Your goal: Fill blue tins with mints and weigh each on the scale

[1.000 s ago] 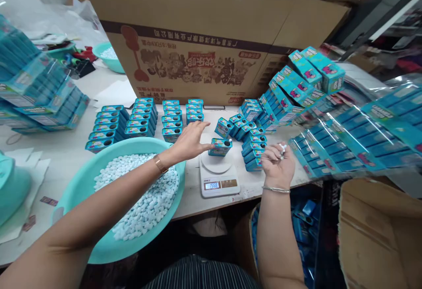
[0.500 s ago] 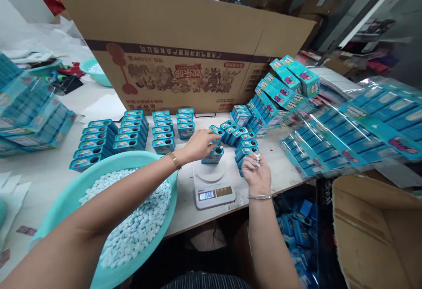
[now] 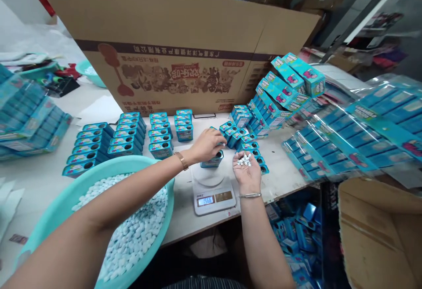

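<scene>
My left hand [image 3: 209,144], fingers bent together in a pinch, hovers over a small blue tin [image 3: 212,161] with a dark opening. Whatever the fingertips hold is too small to make out. The tin stands on the round plate of a white kitchen scale [image 3: 214,199], whose display is lit with digits. To the right of the scale, my right hand [image 3: 248,175] is cupped palm up around several small white candies [image 3: 244,160]. Left of the scale sits a turquoise basin [image 3: 171,183] filled with pale candies [image 3: 138,232], beneath my left forearm.
Rows of blue tins [image 3: 125,137] line the table's left side; more tins [image 3: 242,135] stand behind my right hand. Stacked blue display boxes [image 3: 280,91] and plastic-wrapped packs [image 3: 356,126] are to the right. A tall cardboard sheet [image 3: 184,21] stands behind. An open carton [image 3: 379,227] is lower right.
My right hand has moved left toward the scale and opened its palm, showing more of the candies. My left hand has shifted slightly right over the tin. The view has shifted slightly.
</scene>
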### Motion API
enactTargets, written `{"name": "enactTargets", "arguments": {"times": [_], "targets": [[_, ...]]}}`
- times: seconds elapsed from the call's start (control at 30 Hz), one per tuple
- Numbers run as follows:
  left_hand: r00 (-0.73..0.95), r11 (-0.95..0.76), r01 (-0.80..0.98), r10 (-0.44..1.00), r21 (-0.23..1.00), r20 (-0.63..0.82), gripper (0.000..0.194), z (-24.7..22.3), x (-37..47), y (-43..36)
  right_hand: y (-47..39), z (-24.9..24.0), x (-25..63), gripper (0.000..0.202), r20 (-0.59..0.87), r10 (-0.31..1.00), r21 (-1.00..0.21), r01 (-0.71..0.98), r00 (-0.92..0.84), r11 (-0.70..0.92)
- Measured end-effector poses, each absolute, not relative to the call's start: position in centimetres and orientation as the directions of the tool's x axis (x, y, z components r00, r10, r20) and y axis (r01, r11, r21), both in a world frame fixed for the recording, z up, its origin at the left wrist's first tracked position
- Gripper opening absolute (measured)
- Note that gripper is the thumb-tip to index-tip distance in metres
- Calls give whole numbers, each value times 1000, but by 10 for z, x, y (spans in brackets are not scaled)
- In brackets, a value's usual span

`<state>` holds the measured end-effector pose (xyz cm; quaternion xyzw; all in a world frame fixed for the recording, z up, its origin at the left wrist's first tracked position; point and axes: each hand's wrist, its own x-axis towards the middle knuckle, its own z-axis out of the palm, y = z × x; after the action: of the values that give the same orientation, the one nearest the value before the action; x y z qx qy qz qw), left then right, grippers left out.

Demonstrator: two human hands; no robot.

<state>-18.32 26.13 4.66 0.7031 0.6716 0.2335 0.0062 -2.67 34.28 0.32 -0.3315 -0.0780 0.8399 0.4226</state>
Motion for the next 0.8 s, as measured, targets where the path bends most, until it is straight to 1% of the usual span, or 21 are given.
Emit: {"name": "enactTargets", "arguments": {"times": [0.07,0.1,0.17,0.23,0.3,0.4,0.43,0.5,0.57,0.6,0.63,0.7,0.8], "targets": [[-4,-131,934,927,334,376,18,60,-168,258,340,2,-30,22,-493,746,-384,-658,-447,-648],[27,-158,934,926,321,378,17,67,-159,257,339,2,-31,21,-481,733,-368,-648,-481,-667],[87,-196,936,934,292,346,18,78,-143,256,337,3,-32,21,-473,691,-329,-618,-547,-714],[79,-183,935,944,305,321,22,84,-136,255,336,4,-31,24,-495,668,-303,-610,-556,-732],[-17,-113,923,943,369,332,29,85,-142,251,335,6,-26,28,-519,689,-318,-633,-506,-705],[-221,33,877,914,479,342,38,77,-167,238,335,10,-12,29,-509,749,-377,-672,-424,-637],[-270,75,862,906,502,327,43,72,-176,232,336,11,-8,29,-512,757,-386,-678,-406,-625],[-319,147,845,911,514,263,63,61,-190,220,336,14,0,29,-530,759,-394,-683,-378,-615],[-327,208,844,930,495,167,89,50,-196,211,337,15,3,29,-553,754,-402,-679,-355,-615],[-327,234,845,938,480,118,98,44,-196,208,337,15,3,29,-556,753,-406,-676,-351,-615],[-329,258,846,941,466,78,103,39,-196,207,337,14,2,28,-549,757,-412,-673,-354,-614],[-338,288,845,941,450,31,102,29,-192,207,335,10,-2,25,-514,776,-429,-674,-365,-601],[-362,318,822,932,472,2,87,15,-187,213,334,2,-11,22,-496,791,-438,-683,-359,-584]]}}
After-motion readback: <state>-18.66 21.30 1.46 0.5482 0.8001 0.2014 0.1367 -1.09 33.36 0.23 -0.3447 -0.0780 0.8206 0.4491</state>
